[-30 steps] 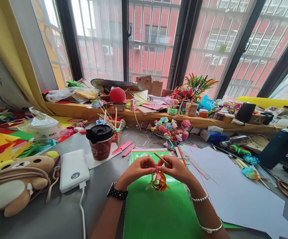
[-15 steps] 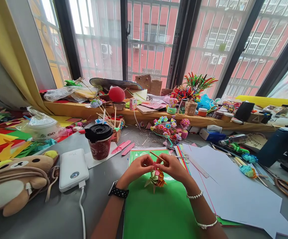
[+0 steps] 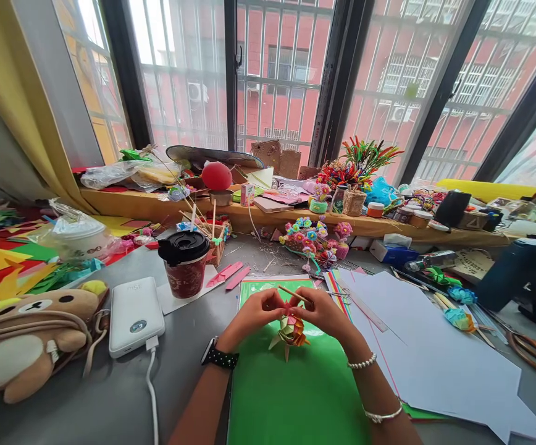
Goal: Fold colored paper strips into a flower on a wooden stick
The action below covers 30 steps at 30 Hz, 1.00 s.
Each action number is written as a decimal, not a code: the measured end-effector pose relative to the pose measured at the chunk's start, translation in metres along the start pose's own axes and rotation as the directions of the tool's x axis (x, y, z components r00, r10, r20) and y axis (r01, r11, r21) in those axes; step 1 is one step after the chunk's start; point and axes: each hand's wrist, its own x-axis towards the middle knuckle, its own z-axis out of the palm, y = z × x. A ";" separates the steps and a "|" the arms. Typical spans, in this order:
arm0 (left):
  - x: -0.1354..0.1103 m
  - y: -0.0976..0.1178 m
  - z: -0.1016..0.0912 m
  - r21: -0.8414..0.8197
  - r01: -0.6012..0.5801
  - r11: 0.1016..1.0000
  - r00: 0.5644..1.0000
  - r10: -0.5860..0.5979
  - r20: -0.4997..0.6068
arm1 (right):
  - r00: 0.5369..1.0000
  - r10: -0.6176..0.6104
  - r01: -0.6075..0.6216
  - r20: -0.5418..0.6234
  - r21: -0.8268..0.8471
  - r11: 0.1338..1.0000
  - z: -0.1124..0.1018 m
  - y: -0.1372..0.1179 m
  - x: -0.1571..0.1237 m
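Head view ran, left of the green sheet (image 3: 296,395), from a plush bear (image 3: 22,337) past a white power bank (image 3: 136,315) to a lidded coffee cup (image 3: 184,262), all lying as they had a second earlier. Over the far end of the sheet the left hand (image 3: 254,312) had its fingertips pinched narrow on the top of a folded paper flower (image 3: 290,330). The flower hung low over the sheet, and whether its tip touched could not be told. The right hand (image 3: 326,312) met it there, fingers closed on the same spot and on a thin wooden stick (image 3: 291,293) slanting toward the sheet's far edge. Both hands and the flower had drifted slightly toward the sheet's far left since then, with the grips unchanged, so the pinching looked no further along. White paper (image 3: 435,352) lay just right of the sheet.
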 end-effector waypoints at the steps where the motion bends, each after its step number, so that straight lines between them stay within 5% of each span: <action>1: 0.000 0.001 0.000 -0.003 -0.001 1.000 1.000 0.001 0.007 | 1.000 0.004 -0.004 0.007 0.012 1.000 -0.001 0.000 0.000; 8: 0.000 0.002 0.002 0.094 -0.050 0.994 0.998 0.054 -0.033 | 0.999 -0.008 0.008 -0.047 -0.017 1.000 0.000 -0.006 0.000; 14: -0.002 0.002 0.002 0.318 -0.165 0.934 0.970 0.211 -0.118 | 0.995 -0.016 0.005 -0.101 -0.114 0.994 0.000 -0.010 0.000; 21: -0.005 0.005 0.002 0.307 -0.220 0.926 0.958 0.264 -0.111 | 0.999 -0.010 0.005 -0.045 -0.103 0.995 -0.008 -0.006 -0.001; 30: -0.004 0.008 -0.003 0.142 -0.057 0.988 0.996 0.066 -0.060 | 0.990 -0.114 0.102 -0.081 -0.132 0.986 -0.003 -0.006 0.000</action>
